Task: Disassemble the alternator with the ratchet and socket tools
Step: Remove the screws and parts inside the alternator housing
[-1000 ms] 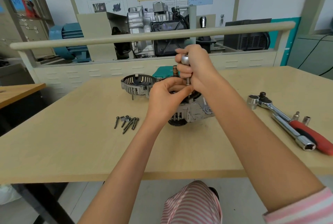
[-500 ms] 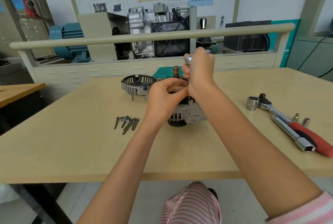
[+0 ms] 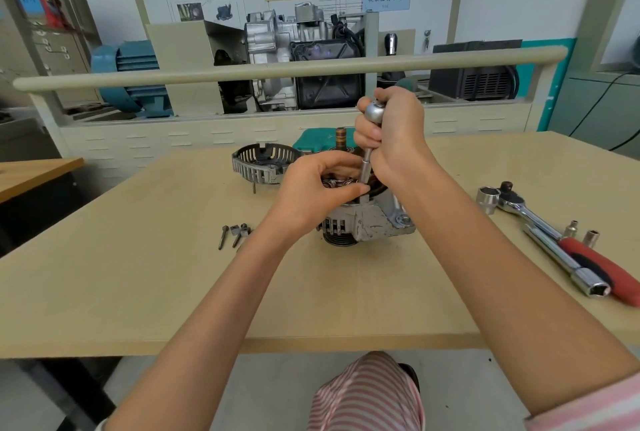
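Observation:
The silver alternator [image 3: 367, 222] stands at the middle of the table with its pulley down and its copper windings exposed on top. My right hand [image 3: 394, 136] grips a slim steel driver [image 3: 366, 167] with a round knob, held upright over the housing's near edge. My left hand [image 3: 311, 188] rests on the alternator's top, its fingers curled against the driver's lower shaft. A ratchet with a red handle [image 3: 568, 243] lies on the table at the right, with a large socket [image 3: 487, 199] by its head.
A removed slotted rear cover [image 3: 258, 164] sits behind the alternator on the left. Several loose bolts [image 3: 233, 234] lie left of it. A long extension bar [image 3: 568, 264] and small sockets [image 3: 590, 238] lie by the ratchet. A teal case [image 3: 311, 143] is at the back.
My right hand has turned on the driver, and its knob now shows at the top of my fist. The left hand has stayed on the alternator.

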Demonstrator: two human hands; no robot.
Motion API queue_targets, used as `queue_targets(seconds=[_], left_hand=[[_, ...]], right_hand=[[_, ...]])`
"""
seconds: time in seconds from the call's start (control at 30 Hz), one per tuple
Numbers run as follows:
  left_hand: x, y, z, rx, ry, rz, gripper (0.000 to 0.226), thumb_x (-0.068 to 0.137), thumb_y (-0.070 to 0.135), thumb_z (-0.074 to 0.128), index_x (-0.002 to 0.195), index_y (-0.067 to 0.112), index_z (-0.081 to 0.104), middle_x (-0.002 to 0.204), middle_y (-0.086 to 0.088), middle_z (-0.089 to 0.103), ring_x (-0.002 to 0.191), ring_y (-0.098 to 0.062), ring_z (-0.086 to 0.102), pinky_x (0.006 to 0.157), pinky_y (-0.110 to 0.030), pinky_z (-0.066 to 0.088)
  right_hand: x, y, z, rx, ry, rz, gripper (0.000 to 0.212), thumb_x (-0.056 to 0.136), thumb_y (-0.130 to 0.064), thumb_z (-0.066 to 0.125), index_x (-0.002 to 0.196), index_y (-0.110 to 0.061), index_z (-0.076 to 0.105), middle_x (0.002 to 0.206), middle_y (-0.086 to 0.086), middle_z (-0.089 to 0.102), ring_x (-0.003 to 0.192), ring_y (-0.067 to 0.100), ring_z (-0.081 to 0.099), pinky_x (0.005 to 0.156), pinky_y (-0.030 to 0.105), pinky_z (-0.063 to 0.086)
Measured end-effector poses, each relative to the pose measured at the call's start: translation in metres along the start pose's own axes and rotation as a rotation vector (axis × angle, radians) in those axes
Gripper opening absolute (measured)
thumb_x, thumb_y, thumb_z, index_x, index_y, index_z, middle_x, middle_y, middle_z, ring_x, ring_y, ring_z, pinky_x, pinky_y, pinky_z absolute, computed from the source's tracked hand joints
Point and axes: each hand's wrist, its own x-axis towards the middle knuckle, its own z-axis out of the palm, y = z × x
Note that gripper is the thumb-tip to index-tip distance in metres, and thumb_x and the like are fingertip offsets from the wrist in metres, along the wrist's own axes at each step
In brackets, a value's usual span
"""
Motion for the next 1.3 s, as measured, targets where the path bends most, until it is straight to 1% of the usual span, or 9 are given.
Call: queue_targets(seconds=[0.17, 0.5, 0.57, 0.7, 0.8, 0.93, 1.03, 1.13, 1.3], left_hand=[[0.001, -0.002, 0.0, -0.01, 0.018, 0.017, 0.032, 0.074, 0.01, 0.077, 0.099, 0.027, 0.065, 0.08, 0.024, 0.063, 0.079, 0.016, 0.059, 0.076, 0.001, 0.04], [0.001, -0.002, 0.0, -0.128, 0.023, -0.008, 0.028, 0.077, 0.005, 0.073, 0.102, 0.019, 0.069, 0.082, 0.013, 0.069, 0.081, 0.006, 0.063, 0.075, -0.003, 0.043], [0.002, -0.003, 0.001, -0.168, 0.045, -0.014, 0.027, 0.078, 0.004, 0.072, 0.1, 0.02, 0.068, 0.083, 0.012, 0.07, 0.081, 0.004, 0.064, 0.075, -0.006, 0.045], [0.001, -0.004, 0.004, -0.218, 0.106, 0.006, 0.029, 0.078, 0.003, 0.072, 0.097, 0.025, 0.067, 0.085, 0.009, 0.071, 0.082, -0.004, 0.064, 0.075, -0.011, 0.045], [0.0, -0.006, 0.005, -0.218, 0.12, 0.017, 0.03, 0.077, 0.005, 0.073, 0.098, 0.026, 0.066, 0.084, 0.011, 0.07, 0.083, -0.003, 0.064, 0.077, -0.012, 0.047], [-0.001, -0.006, 0.005, -0.184, 0.107, 0.002, 0.032, 0.077, 0.006, 0.073, 0.104, 0.021, 0.066, 0.085, 0.008, 0.071, 0.084, -0.008, 0.065, 0.078, -0.012, 0.047], [0.001, -0.005, 0.004, -0.197, 0.106, -0.01, 0.032, 0.077, 0.004, 0.073, 0.105, 0.019, 0.066, 0.085, 0.006, 0.07, 0.082, -0.009, 0.064, 0.078, -0.012, 0.047], [0.002, -0.004, 0.005, -0.194, 0.122, -0.018, 0.03, 0.077, 0.003, 0.072, 0.103, 0.018, 0.067, 0.085, 0.004, 0.07, 0.081, -0.013, 0.062, 0.077, -0.017, 0.049], [0.002, -0.002, 0.006, -0.209, 0.142, -0.027, 0.027, 0.078, 0.002, 0.072, 0.1, 0.017, 0.067, 0.083, 0.005, 0.069, 0.078, -0.008, 0.061, 0.076, -0.019, 0.051]], right_hand=[[0.002, -0.006, 0.007, -0.08, -0.012, -0.056, 0.032, 0.097, -0.008, 0.03, 0.066, -0.012, 0.037, 0.058, 0.003, 0.032, 0.025, 0.005, 0.021, 0.03, 0.015, 0.013], [0.003, -0.019, -0.008, -0.051, 0.099, -0.113, 0.033, 0.098, -0.011, 0.034, 0.065, -0.011, 0.038, 0.056, 0.002, 0.034, 0.025, 0.005, 0.02, 0.031, 0.016, 0.012], [0.0, -0.023, -0.02, -0.19, 0.082, -0.105, 0.024, 0.095, -0.009, 0.04, 0.071, -0.011, 0.038, 0.054, -0.001, 0.04, 0.028, 0.005, 0.021, 0.031, 0.017, 0.014], [-0.013, -0.023, -0.037, -0.907, -0.067, -0.007, 0.018, 0.089, -0.009, 0.055, 0.075, -0.009, 0.045, 0.054, -0.001, 0.04, 0.032, 0.005, 0.029, 0.034, 0.017, 0.024], [-0.02, -0.014, -0.04, -1.264, -0.139, 0.106, 0.016, 0.086, -0.012, 0.06, 0.096, -0.01, 0.047, 0.057, 0.0, 0.041, 0.032, 0.005, 0.032, 0.034, 0.017, 0.027], [-0.022, -0.011, -0.046, -1.305, -0.206, 0.158, 0.038, 0.082, -0.019, 0.064, 0.112, -0.006, 0.045, 0.057, 0.001, 0.039, 0.038, 0.01, 0.031, 0.04, 0.024, 0.025], [-0.026, -0.006, -0.046, -1.393, -0.219, 0.077, 0.044, 0.078, -0.021, 0.067, 0.113, -0.003, 0.047, 0.068, 0.004, 0.048, 0.051, 0.012, 0.045, 0.045, 0.026, 0.035], [-0.032, 0.009, -0.042, -1.502, -0.119, -0.028, 0.055, 0.072, -0.03, 0.076, 0.107, -0.008, 0.039, 0.084, 0.002, 0.052, 0.075, 0.016, 0.054, 0.056, 0.028, 0.043], [-0.038, 0.029, -0.039, -1.602, 0.021, -0.162, 0.051, 0.077, -0.036, 0.072, 0.101, -0.012, 0.033, 0.072, -0.008, 0.043, 0.077, 0.019, 0.054, 0.06, 0.032, 0.04]])
